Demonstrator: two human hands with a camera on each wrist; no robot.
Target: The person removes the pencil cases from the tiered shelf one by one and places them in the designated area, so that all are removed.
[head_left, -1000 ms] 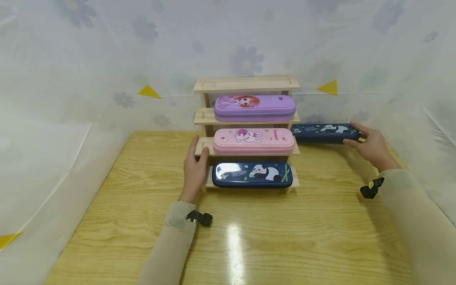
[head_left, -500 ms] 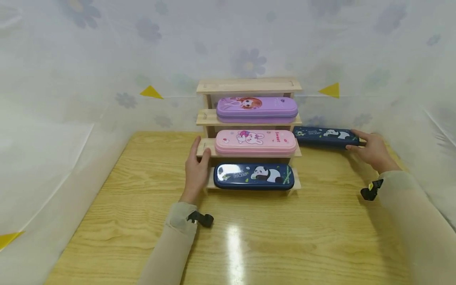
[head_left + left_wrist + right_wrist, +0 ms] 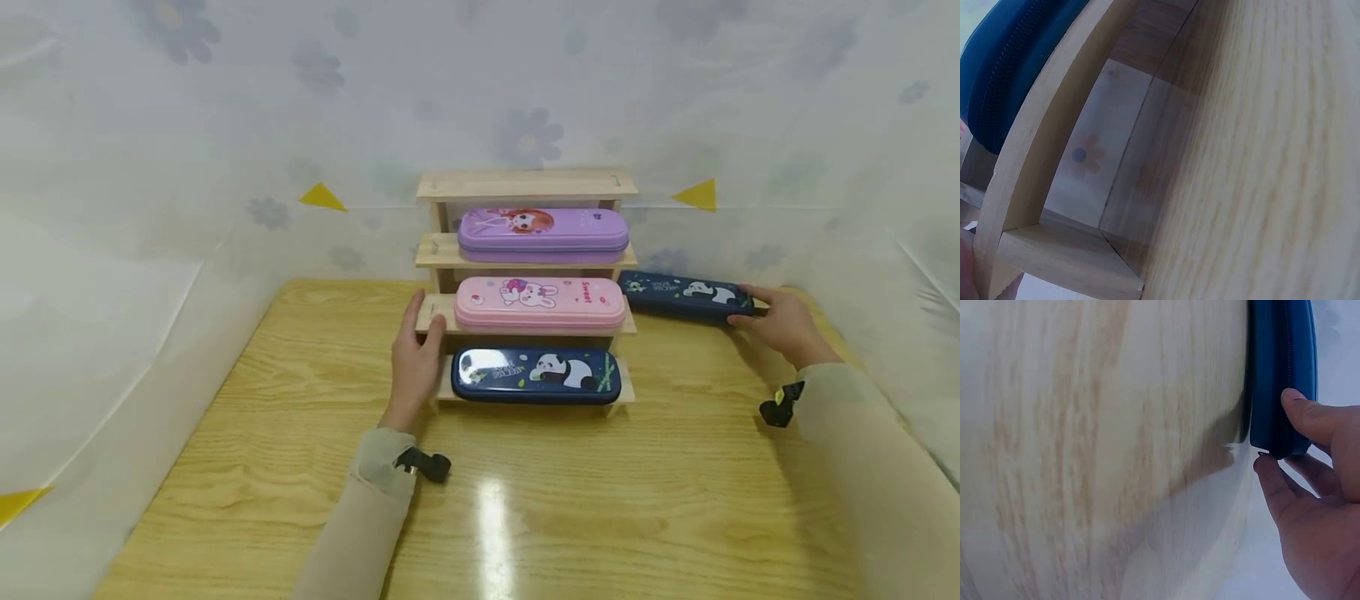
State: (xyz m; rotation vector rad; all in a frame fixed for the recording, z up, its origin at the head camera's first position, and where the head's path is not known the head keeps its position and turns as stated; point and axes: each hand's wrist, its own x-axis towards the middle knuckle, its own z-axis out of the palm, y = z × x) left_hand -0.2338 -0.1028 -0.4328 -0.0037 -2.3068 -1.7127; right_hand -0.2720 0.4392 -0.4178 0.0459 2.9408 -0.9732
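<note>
The right hand (image 3: 786, 327) is pinching the far panda case (image 3: 678, 297) at three o'clock from the rack (image 3: 527, 184); the left hand (image 3: 415, 367) is holding the rack at nine. One slip could be bumping the case into it.

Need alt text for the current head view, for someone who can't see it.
A person's right hand grips one end of a navy panda case to the right of a stepped wooden rack, while the left hand touches the rack's left side. Three more cases sit on the rack: purple case uppermost, pink case below, second panda case lowest.
</note>
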